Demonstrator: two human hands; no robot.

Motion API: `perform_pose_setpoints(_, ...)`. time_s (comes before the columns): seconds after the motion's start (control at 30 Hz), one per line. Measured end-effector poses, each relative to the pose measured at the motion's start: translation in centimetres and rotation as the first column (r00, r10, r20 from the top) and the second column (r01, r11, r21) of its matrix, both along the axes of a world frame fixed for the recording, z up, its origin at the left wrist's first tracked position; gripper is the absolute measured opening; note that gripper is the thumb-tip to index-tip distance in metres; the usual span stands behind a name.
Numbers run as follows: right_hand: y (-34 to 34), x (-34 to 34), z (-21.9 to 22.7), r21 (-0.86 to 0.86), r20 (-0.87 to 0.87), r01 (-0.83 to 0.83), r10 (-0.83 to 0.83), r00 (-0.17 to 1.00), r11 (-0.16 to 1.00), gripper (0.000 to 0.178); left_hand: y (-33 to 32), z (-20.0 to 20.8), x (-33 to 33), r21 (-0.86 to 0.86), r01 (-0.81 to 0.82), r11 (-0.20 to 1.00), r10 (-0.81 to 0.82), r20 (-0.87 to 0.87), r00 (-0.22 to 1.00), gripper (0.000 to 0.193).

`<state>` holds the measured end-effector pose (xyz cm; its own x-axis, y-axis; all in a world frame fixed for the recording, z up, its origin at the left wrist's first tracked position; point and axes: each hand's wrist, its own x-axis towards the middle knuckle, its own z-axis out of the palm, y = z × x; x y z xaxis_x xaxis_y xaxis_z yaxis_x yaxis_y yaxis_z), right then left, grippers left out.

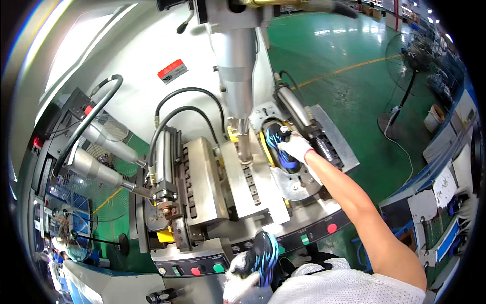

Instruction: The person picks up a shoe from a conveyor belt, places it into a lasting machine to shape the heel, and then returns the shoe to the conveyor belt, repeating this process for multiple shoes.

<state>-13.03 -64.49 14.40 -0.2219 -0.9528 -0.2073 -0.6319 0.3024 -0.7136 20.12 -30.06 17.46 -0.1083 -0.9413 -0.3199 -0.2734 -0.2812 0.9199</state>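
Note:
My right hand (296, 146), in a white glove, reaches forward to the machine's right-hand station. Its fingers close on a dark shoe (287, 161) with blue and purple streaks, which sits in that station between yellow-edged parts. Low in the view, near the machine's front edge, a second black shoe (263, 252) with blue and purple streaks is in my left hand (239, 281), also white-gloved. The left fingers are partly hidden behind that shoe.
A thick vertical cylinder (237, 76) comes down over the middle of the machine. Metal covers (205, 180) and black hoses stand left of it. Red and green buttons (217, 267) line the front panel. A standing fan (416, 63) is at the far right.

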Motion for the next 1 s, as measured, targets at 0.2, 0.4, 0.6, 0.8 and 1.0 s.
perform_pose_setpoints(0.2, -6.2, 2.7, -11.2, -0.095, -0.365, -0.035, -0.002, 0.931, 0.995, 0.046, 15.4, -6.7, 4.7, 0.414, -0.565, 0.713, 0.132, 0.713, 0.689, 0.083)
perform_pose_setpoints(0.4, -6.5, 2.8, -9.7, -0.002, -0.279, -0.055, 0.052, 0.959, 0.998, 0.054, 20.4, -22.2, 6.9, -0.091, -0.763, 0.64, 0.656, 0.581, 0.481, 0.073)
perform_pose_setpoints(0.6, 6.4, 4.3, -4.0, -0.521, -0.136, -0.223, 0.177, 0.975, 0.824, 0.072, 18.3, -28.2, 6.6, 0.335, -0.834, 0.439, 0.461, 0.712, 0.529, 0.09)
perform_pose_setpoints(0.8, 30.6, 14.3, -9.0, -0.377, -0.27, -0.715, 0.669, 0.692, 0.588, 0.093, 19.2, -23.9, 7.2, 0.332, -0.787, 0.521, 0.645, 0.451, 0.617, 0.1)
perform_pose_setpoints(1.0, 32.0, 14.0, -16.9, -0.025, -0.737, -0.797, 0.528, 0.423, 0.603, 0.107, 27.1, -20.6, 17.9, 0.188, -0.577, 0.795, 0.38, 0.587, 0.715, 0.095)
